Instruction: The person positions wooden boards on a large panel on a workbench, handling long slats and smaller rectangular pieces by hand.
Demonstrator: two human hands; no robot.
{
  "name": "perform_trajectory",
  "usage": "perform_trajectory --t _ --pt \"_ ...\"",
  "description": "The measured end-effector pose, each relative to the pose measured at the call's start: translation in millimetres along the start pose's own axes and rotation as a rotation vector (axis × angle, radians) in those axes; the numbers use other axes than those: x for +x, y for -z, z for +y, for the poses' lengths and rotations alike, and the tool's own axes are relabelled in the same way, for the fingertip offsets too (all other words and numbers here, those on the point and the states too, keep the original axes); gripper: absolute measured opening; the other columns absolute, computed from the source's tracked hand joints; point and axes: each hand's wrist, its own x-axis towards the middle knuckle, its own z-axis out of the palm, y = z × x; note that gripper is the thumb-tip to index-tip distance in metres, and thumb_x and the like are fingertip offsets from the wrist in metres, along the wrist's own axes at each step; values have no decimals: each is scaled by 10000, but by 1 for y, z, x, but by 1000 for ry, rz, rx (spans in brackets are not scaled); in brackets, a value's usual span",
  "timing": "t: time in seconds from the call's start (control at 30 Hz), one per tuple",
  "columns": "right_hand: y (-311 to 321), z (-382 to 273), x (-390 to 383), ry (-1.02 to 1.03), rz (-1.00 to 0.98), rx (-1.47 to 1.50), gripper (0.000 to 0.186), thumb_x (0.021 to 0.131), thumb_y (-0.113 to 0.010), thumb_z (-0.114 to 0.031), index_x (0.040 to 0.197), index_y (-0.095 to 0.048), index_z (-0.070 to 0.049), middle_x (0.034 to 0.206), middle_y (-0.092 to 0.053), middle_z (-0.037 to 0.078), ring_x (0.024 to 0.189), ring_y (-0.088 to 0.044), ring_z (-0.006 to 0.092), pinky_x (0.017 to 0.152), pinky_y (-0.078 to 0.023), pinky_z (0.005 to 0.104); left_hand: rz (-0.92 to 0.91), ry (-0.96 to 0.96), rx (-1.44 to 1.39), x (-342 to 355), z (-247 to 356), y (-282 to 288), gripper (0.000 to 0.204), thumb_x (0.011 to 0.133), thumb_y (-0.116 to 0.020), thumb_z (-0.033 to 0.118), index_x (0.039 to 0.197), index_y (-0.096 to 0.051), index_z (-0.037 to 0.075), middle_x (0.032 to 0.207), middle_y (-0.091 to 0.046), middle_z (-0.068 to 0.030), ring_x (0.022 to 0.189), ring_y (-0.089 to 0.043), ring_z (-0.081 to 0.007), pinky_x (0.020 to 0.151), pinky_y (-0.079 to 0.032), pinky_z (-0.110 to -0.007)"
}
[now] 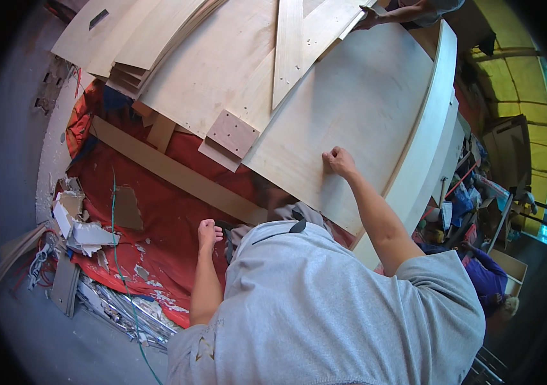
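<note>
My right hand is closed, its fingers curled against a large pale plywood panel. Whatever may be between those fingers is hidden. Lower down, my left hand hangs closed in a fist beside my body, apart from the panel; its inside is out of sight. A long plywood strip with small dark holes lies across the boards ahead. Close to the panel's near left corner sits a small square wooden block with several dark dots. At the top, another person's hand touches the end of a board.
Stacked boards spread to the far left, and a curved side board borders the panel. Below lie a red sheet, a wooden beam, broken white scraps and a green cord. Someone in purple is at right.
</note>
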Motion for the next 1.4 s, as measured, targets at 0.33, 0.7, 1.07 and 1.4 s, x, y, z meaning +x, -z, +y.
perform_trajectory --t 0.33,0.7,1.07,1.4 --pt "-2 7 4 32 47 -15 456 945 -732 -456 978 -730 -2 942 -754 214 896 -724 351 821 -551 451 -20 -20 62 -5 14 -14 327 1080 -523 326 1258 -597 61 879 -715 -98 675 -646 -165 569 -583 -328" --pt "48 -36 24 -33 -88 625 399 1073 -604 -408 1156 -641 -19 953 -727 82 771 -686 175 670 -565 337 -1 -68 25 -2 17 -3 347 1085 -530 342 1250 -592 42 854 -710 -95 644 -660 -171 567 -580 -323" --pt "151 -102 79 16 146 986 590 1036 -618 -529 1178 -647 44 1077 -723 170 881 -732 245 734 -635 376 -92 -888 302 -97 240 -125 224 1049 -614 271 1095 -684 63 794 -710 -104 737 -713 -224 689 -552 -372" --pt "307 -192 262 -137 284 691 959 888 -759 -621 1482 -475 77 1450 -531 279 1101 -684 471 725 -663 510 -760 -347 -110 -68 339 -283 597 1069 -519 542 1247 -628 -18 915 -716 -123 804 -704 -207 738 -603 -336"
